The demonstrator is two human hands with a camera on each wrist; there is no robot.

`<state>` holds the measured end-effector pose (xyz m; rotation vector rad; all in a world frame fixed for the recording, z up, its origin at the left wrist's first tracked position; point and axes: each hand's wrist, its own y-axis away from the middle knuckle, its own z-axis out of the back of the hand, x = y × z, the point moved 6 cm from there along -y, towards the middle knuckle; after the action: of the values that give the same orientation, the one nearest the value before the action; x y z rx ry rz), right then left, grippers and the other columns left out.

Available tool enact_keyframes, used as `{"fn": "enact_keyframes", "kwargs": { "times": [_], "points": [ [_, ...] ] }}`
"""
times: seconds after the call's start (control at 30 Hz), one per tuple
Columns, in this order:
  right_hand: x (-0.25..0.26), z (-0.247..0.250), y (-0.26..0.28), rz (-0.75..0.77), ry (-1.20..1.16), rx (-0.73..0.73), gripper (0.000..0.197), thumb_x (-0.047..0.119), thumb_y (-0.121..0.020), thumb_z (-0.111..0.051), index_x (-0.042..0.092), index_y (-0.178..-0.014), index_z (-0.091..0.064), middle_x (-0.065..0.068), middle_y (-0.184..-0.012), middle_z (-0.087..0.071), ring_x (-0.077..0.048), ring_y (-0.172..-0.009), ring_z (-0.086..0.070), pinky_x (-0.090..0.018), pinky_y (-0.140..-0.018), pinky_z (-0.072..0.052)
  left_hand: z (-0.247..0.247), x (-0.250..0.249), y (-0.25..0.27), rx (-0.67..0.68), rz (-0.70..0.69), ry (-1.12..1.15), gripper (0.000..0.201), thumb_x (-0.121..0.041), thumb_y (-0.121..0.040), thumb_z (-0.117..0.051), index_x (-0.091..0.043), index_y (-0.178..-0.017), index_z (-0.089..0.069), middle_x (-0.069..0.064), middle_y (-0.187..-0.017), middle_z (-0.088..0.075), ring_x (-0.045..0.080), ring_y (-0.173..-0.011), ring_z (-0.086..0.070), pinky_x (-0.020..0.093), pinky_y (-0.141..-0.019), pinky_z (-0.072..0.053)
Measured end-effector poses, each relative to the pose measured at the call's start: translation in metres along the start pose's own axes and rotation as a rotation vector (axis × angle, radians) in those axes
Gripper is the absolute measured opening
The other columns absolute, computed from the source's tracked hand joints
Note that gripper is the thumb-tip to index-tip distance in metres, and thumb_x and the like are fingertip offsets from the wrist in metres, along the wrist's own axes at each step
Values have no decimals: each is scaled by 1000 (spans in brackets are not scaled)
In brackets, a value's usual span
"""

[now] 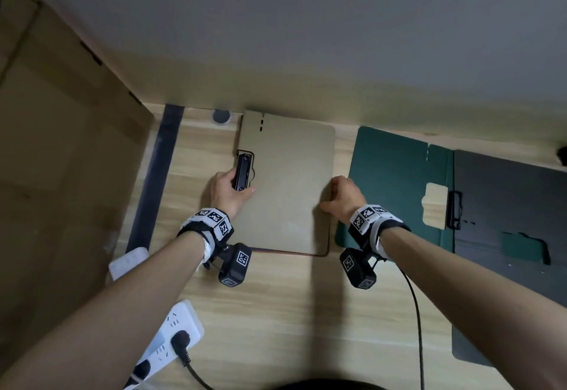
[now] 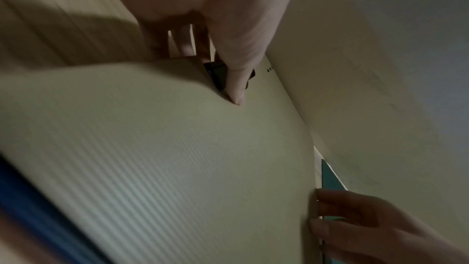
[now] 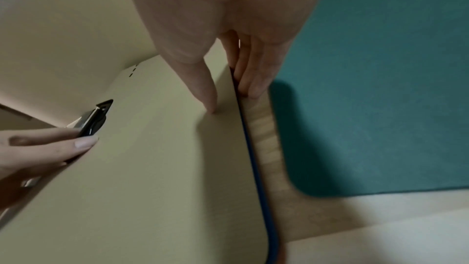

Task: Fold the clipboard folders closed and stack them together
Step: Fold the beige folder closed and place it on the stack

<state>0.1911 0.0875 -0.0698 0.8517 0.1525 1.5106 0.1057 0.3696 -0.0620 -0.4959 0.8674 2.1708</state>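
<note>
A beige clipboard folder (image 1: 288,187) lies folded closed on the wooden desk (image 1: 291,313), its black clip (image 1: 244,171) at the left edge. My left hand (image 1: 233,190) pinches that edge at the clip (image 2: 215,75), thumb on the cover. My right hand (image 1: 340,196) pinches the folder's right edge (image 3: 230,97), thumb on top and fingers (image 3: 253,79) under the rim. A dark blue edge (image 3: 253,168) shows beneath the beige cover. To the right, a green folder (image 1: 392,181) lies open flat, its dark inner panel (image 1: 506,205) and clip (image 1: 454,210) exposed.
A large cardboard box (image 1: 61,174) stands at the left, and the wall runs just behind the folders. A white power strip (image 1: 171,337) with a plug sits at the near left. A black cable (image 1: 414,313) trails from my right wrist.
</note>
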Motion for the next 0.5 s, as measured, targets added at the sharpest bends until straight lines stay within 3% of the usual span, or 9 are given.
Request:
{"fn": "enact_keyframes", "kwargs": {
  "times": [0.1, 0.27, 0.43, 0.5],
  "points": [
    [-5, -2, 4, -12, -36, -23, 67, 26, -68, -81, 14, -125, -49, -7, -118, -55, -28, -105, -58, -43, -94, -50, -1, -3, 9, -28, 13, -5, 68, -40, -76, -79, -21, -137, -57, 7, -120, -61, 27, -111, -58, 42, -97, -49],
    [-17, -7, 15, -17, -30, -46, 61, 26, -67, -84, 15, -118, -52, -5, -115, -59, -26, -102, -59, -38, -91, -50, -8, 3, 29, -47, 82, 110, 67, -21, -78, -81, -11, -138, -54, 9, -134, -57, 27, -125, -53, 43, -107, -43],
    [-17, -9, 21, 28, -54, 1, 62, 23, -71, -82, 14, -124, -51, -6, -120, -57, -26, -107, -59, -40, -96, -49, -8, 3, 39, -13, 123, 102, 67, -21, -76, -81, -11, -137, -55, 9, -137, -56, 28, -125, -54, 42, -106, -44],
    [-17, 1, 22, 83, -23, 26, 58, 25, -76, -78, 14, -126, -52, -5, -121, -58, -24, -108, -58, -40, -97, -49, -5, -1, 39, 19, 136, 122, 68, -25, -68, -81, -14, -131, -59, 8, -132, -61, 28, -118, -59, 41, -103, -47]
  ]
}}
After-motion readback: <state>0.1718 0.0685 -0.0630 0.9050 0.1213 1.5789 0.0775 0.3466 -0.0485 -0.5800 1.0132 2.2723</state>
